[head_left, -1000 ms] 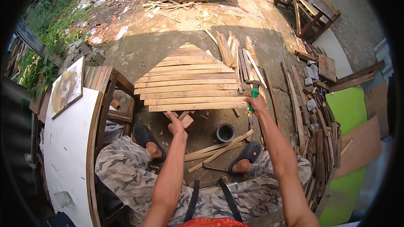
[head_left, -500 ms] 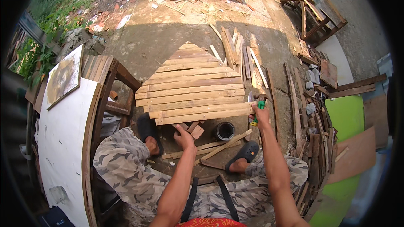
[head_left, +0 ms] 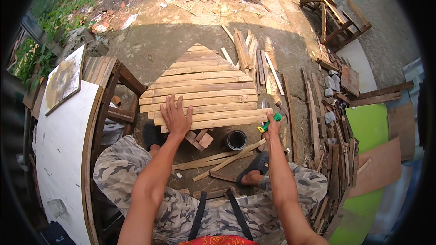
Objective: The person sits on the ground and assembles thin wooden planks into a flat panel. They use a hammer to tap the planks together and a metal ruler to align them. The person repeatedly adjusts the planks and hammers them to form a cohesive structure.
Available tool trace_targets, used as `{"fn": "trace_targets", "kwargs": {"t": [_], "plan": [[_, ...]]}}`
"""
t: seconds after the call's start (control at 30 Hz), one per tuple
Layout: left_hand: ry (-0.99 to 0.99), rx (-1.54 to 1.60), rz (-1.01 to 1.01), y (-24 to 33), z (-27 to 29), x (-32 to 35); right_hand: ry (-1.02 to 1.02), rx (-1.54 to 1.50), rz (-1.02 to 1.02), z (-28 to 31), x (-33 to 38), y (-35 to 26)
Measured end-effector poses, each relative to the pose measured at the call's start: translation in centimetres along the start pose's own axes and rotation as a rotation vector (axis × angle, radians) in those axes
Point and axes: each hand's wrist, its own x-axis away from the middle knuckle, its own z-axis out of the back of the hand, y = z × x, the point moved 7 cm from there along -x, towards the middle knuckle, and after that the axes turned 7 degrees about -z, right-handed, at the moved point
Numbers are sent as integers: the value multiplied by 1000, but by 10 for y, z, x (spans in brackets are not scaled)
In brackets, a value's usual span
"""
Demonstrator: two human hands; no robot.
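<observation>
A pointed panel of pale bamboo slats lies in front of me, its tip away from me and its wide end near. On the near slats, towards the left, my left hand rests flat with fingers spread. At the panel's near right corner my right hand grips a hammer with a green and yellow handle. Its dark claw head shows just beyond the fingers. A shiny blade-like piece sits beside the slat ends, partly hidden. Small wood blocks show under the panel's near edge.
A black can of dark liquid stands between my feet, near loose wood strips. A white-topped bench is at left. Stacked scrap wood lines the right. More planks lie beyond the panel; a wooden frame stands far right.
My left hand has moved from below the panel's near edge up onto the slats, opening flat. The hammer in my right hand has tilted, its handle end swinging left. The view has shifted slightly.
</observation>
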Motion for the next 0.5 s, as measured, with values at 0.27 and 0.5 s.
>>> {"fn": "trace_targets", "kwargs": {"t": [0.27, 0.5], "plan": [[-128, -56, 40, -3, -16, -4, 320, 987, 372, -20, 76, -65], [-238, -75, -34, 2, -21, -13, -214, 806, 256, -86, 192, -6]]}}
